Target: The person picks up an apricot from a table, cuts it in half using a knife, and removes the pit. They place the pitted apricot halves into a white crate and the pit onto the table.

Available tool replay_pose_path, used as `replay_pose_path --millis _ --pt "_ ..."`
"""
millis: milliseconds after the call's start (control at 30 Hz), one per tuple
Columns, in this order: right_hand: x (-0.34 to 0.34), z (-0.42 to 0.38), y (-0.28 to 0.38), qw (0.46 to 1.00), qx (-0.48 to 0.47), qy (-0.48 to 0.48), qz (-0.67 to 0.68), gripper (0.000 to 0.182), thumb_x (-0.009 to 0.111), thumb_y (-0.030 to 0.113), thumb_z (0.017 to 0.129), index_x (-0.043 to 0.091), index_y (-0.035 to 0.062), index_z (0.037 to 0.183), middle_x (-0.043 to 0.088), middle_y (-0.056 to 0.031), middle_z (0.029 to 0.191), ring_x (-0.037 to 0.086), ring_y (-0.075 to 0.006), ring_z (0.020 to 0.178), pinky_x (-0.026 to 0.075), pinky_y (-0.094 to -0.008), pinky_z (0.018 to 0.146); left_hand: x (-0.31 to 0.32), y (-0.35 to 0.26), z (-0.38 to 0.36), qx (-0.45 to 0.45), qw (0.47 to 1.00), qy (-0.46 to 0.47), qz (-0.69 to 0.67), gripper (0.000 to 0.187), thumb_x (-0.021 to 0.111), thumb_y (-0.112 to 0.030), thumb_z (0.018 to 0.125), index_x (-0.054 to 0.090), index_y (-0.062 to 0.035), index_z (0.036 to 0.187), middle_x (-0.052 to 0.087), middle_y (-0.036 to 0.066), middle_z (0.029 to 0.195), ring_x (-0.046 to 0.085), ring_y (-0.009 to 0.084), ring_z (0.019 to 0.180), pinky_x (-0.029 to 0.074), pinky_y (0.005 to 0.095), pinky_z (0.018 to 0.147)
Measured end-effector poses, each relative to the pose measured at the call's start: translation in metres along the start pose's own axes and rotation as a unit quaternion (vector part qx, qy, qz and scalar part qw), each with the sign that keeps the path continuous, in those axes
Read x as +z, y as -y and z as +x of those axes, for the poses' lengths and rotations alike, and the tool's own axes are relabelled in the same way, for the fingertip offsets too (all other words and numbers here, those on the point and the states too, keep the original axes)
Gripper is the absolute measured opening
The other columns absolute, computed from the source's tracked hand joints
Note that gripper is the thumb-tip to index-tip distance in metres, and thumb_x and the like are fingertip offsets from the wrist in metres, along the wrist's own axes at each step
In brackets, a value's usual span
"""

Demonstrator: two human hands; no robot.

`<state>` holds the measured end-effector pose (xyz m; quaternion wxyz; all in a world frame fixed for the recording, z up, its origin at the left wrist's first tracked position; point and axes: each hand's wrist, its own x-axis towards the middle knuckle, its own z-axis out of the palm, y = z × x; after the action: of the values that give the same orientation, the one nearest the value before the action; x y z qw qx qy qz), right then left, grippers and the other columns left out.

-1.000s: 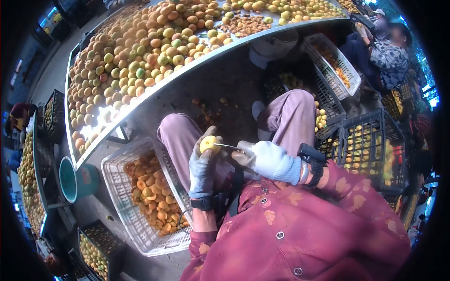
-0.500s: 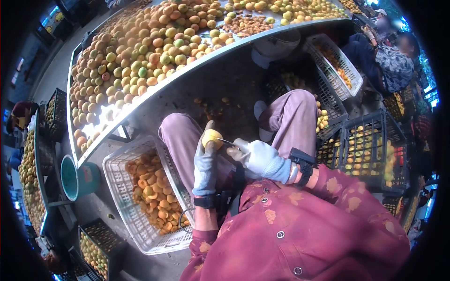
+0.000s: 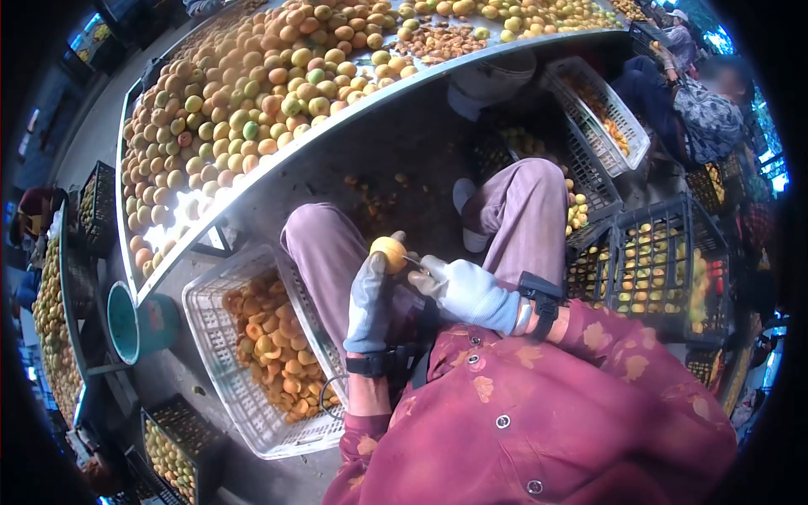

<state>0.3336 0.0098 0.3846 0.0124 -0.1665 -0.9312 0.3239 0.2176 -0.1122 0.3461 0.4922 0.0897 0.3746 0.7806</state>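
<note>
In a grey and white glove, my left hand holds up a yellow-orange fruit between fingers and thumb, above my lap. My right hand, gloved alike, is closed around a small knife. Its thin blade points left, with the tip at the fruit's right side; whether it is inside the flesh cannot be told. The handle is mostly hidden in my right fingers. To the left of my legs, a white basket holds many orange fruit halves.
Whole fruit covers a metal-edged table ahead. A teal bucket stands at left. Black crates of fruit and a white crate are at right, near a seated person. Another black crate stands lower left.
The fruit in my left hand has moved slightly right and down and is turned, showing a more orange side. My left fingers have shifted around it. The knife has moved slightly down and right.
</note>
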Motion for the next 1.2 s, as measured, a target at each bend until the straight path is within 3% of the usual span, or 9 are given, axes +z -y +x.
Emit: replay_pose_path --millis 133,233,300,633,733,833,900,1033,1200 --pt "-0.006 -0.002 0.0 0.999 0.034 0.01 -0.007 0.037 0.05 0.042 0.095 0.058 0.0063 0.099 0.063 -0.0214 0.069 0.064 -0.0402 0.069 0.05 -0.0485 0.058 0.014 -0.006 -0.002 0.081 0.981 -0.09 0.149 0.046 0.059 -0.016 0.094 0.048 -0.0003 0.136 0.06 0.007 0.117 0.058 0.0106 0.098 0.046 0.0233 0.089" --pt "-0.004 -0.003 0.0 0.997 -0.044 -0.034 -0.051 0.026 0.057 0.03 0.092 0.056 0.0051 0.099 0.059 -0.0179 0.063 0.061 -0.0378 0.057 0.048 -0.0473 0.048 0.007 -0.006 -0.001 0.093 0.973 -0.076 0.198 0.048 0.062 -0.018 0.093 0.049 -0.0002 0.135 0.061 0.006 0.112 0.058 0.01 0.095 0.047 0.0224 0.087" --pt "-0.012 -0.004 0.006 0.998 -0.022 0.045 -0.049 0.038 0.047 0.042 0.096 0.054 0.0043 0.1 0.064 -0.0203 0.07 0.064 -0.0392 0.068 0.05 -0.048 0.059 0.002 -0.001 0.0 0.059 0.989 -0.059 0.124 0.051 0.064 -0.024 0.092 0.05 0.0005 0.134 0.063 0.006 0.107 0.058 0.0093 0.091 0.047 0.0212 0.084" --pt "-0.004 0.002 0.021 0.998 0.042 0.047 0.015 0.045 0.042 0.049 0.097 0.052 0.0054 0.101 0.064 -0.0199 0.069 0.064 -0.0388 0.065 0.05 -0.0481 0.056 0.003 0.004 -0.002 0.001 0.996 -0.08 -0.034 0.063 0.054 -0.052 0.093 0.053 0.0002 0.129 0.063 0.003 0.095 0.059 0.0091 0.08 0.049 0.0211 0.07" --pt "-0.003 0.002 0.013 0.998 0.045 0.031 -0.013 0.043 0.043 0.048 0.097 0.054 0.0061 0.1 0.064 -0.0196 0.068 0.064 -0.0388 0.065 0.05 -0.0485 0.056 -0.014 0.012 0.003 -0.05 0.998 -0.039 0.003 0.06 0.052 -0.051 0.094 0.055 -0.001 0.127 0.062 0.003 0.096 0.058 0.0084 0.079 0.047 0.0194 0.067" --pt "-0.001 0.001 0.009 0.997 0.025 0.012 -0.066 0.039 0.049 0.044 0.096 0.056 0.0068 0.104 0.061 -0.0192 0.064 0.062 -0.039 0.06 0.048 -0.047 0.05 -0.01 0.013 0.002 -0.029 0.99 -0.115 0.074 0.056 0.055 -0.048 0.094 0.056 -0.0016 0.125 0.062 0.003 0.094 0.057 0.0075 0.075 0.046 0.0191 0.064" --pt "0.0 -0.003 0.011 0.999 0.025 0.011 -0.041 0.041 0.045 0.046 0.097 0.056 0.0067 0.096 0.064 -0.0187 0.068 0.064 -0.0389 0.066 0.05 -0.0478 0.057 -0.003 0.01 0.002 0.006 0.961 -0.132 0.243 0.054 0.057 -0.047 0.093 0.058 -0.0013 0.121 0.061 0.002 0.091 0.057 0.0084 0.072 0.046 0.0206 0.063" --pt "-0.004 -0.002 0.011 0.997 0.058 0.049 -0.004 0.04 0.045 0.046 0.097 0.057 0.0073 0.096 0.064 -0.0211 0.071 0.064 -0.0396 0.07 0.05 -0.0477 0.061 0.003 0.017 0.005 0.014 0.971 -0.14 0.194 0.052 0.059 -0.048 0.092 0.059 -0.0017 0.117 0.062 0.003 0.09 0.058 0.0106 0.069 0.048 0.0228 0.063" --pt "-0.02 0.007 0.029 0.946 0.179 0.191 0.192 0.045 0.043 0.05 0.098 0.058 0.0073 0.098 0.06 -0.0119 0.061 0.063 -0.0245 0.06 0.048 -0.0392 0.061 0.013 0.004 -0.01 -0.072 0.992 -0.102 0.006 0.061 0.057 -0.055 0.09 0.059 0.0002 0.116 0.063 0.008 0.089 0.062 0.0148 0.071 0.05 0.0248 0.063"
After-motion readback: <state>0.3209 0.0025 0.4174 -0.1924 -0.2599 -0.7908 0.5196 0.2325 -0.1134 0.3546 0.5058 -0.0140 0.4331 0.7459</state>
